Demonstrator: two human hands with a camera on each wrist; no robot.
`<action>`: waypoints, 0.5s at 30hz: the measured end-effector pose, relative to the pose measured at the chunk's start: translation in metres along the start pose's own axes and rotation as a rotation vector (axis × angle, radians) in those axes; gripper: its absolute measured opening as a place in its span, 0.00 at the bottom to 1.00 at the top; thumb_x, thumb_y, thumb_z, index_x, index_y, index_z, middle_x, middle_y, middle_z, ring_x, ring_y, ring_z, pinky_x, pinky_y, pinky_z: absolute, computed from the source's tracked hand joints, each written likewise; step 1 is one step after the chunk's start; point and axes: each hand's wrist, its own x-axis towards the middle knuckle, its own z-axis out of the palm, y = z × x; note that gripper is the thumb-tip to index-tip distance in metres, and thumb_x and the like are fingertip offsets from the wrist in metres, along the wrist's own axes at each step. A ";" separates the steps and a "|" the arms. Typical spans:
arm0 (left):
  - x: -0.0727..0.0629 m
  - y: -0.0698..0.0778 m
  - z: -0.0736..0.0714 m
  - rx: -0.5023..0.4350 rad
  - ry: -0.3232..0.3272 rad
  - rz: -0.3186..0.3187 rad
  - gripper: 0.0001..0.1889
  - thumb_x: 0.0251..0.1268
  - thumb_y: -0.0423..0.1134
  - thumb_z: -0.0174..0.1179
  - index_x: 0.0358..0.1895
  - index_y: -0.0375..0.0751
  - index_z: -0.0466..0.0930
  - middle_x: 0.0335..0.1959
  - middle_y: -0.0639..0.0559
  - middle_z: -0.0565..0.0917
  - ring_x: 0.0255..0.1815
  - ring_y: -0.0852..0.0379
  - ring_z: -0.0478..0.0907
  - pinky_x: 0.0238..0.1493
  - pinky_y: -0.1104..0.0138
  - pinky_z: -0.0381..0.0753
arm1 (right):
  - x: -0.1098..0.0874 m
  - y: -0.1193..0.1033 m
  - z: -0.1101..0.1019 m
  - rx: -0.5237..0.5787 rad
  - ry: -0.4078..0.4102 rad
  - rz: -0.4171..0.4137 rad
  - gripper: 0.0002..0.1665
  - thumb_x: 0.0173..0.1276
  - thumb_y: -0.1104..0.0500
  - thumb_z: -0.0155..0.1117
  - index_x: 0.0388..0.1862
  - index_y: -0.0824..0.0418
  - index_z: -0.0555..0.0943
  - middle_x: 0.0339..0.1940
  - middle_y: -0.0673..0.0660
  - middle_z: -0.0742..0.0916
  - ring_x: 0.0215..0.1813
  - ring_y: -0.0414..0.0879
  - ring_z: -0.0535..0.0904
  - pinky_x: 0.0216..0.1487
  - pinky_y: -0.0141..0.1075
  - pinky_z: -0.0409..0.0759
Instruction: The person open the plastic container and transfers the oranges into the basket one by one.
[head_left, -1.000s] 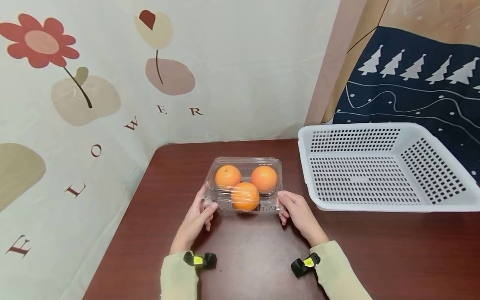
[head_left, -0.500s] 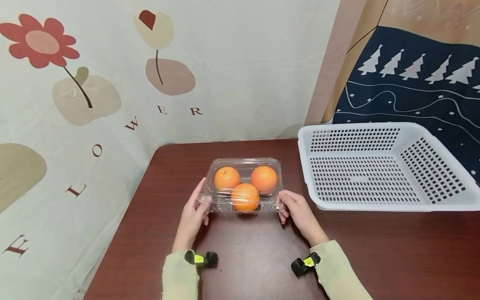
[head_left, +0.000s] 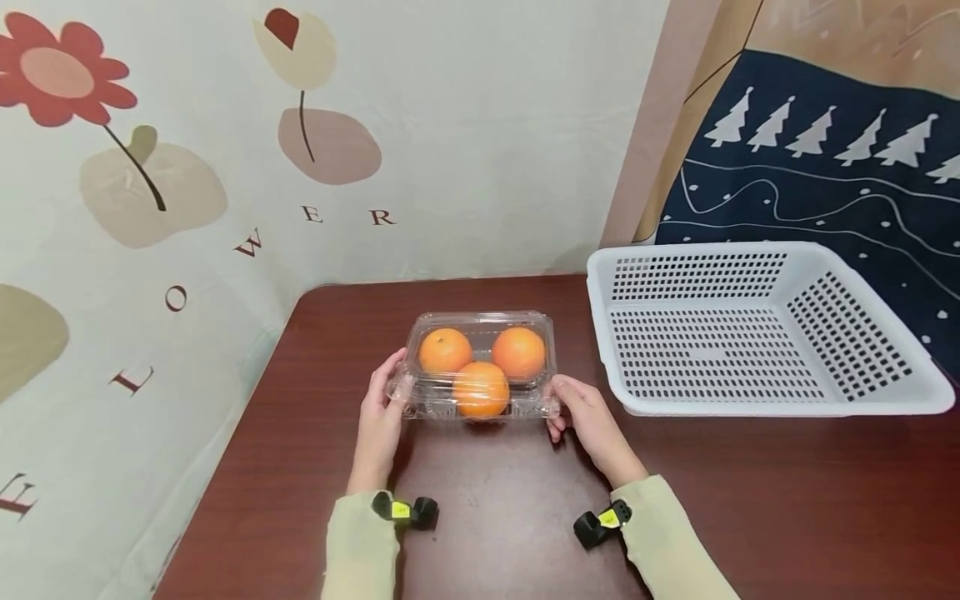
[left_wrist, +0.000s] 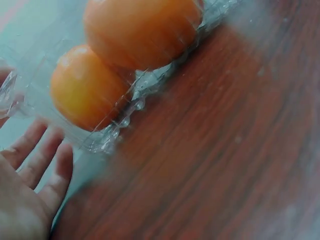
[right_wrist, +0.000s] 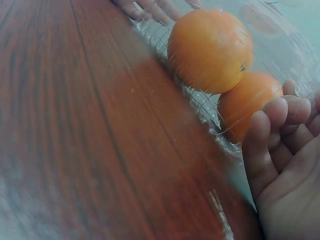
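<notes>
We see the clear plastic box (head_left: 482, 340) near the back edge of the worktop (head_left: 487, 508), toward its back left corner, with the white basket (head_left: 780, 408) well to its right along the same edge. Three oranges (head_left: 481, 389) sit inside under the lid: one at the near side, two behind it.

The left hand (head_left: 378, 429) pinches the box's near left corner between thumb and index finger, its other fingers spread apart and fairly straight. The right hand (head_left: 592, 423) pinches the near right corner, thumb on the rim, its other fingers curled in close beneath.

For steadying the box, we judge it best to match the grip on both sides and hold the base level, so the round fruit cannot roll. We would press lightly, since the thin plastic may buckle, and support both layers at the rim, as we cannot tell whether the lid is snapped down. Nor can we tell whether the whole base rests on the worktop.

The box's long axis runs left to right, roughly parallel to the back edge; one long side faces the person, and the lid faces up.
</notes>
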 end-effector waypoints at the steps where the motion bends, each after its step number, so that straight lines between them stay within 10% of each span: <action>1: 0.001 -0.002 0.000 -0.013 0.007 0.005 0.21 0.62 0.48 0.53 0.59 0.62 0.66 0.56 0.62 0.68 0.57 0.63 0.65 0.54 0.67 0.67 | -0.001 -0.004 0.001 -0.009 0.001 0.001 0.28 0.70 0.44 0.42 0.28 0.69 0.69 0.13 0.59 0.68 0.15 0.49 0.67 0.17 0.44 0.74; 7: -0.002 0.014 0.002 -0.082 -0.010 -0.013 0.21 0.64 0.42 0.52 0.61 0.53 0.65 0.58 0.54 0.70 0.57 0.59 0.67 0.52 0.68 0.69 | 0.000 -0.007 0.000 -0.021 0.014 0.013 0.28 0.74 0.49 0.33 0.30 0.70 0.71 0.13 0.59 0.69 0.14 0.47 0.65 0.13 0.39 0.70; 15: -0.004 0.021 0.004 -0.073 0.030 -0.002 0.21 0.64 0.42 0.52 0.60 0.52 0.66 0.58 0.55 0.71 0.55 0.58 0.68 0.52 0.70 0.68 | 0.001 -0.002 -0.002 -0.152 0.016 -0.038 0.21 0.70 0.49 0.46 0.36 0.66 0.76 0.14 0.55 0.70 0.15 0.40 0.62 0.12 0.29 0.60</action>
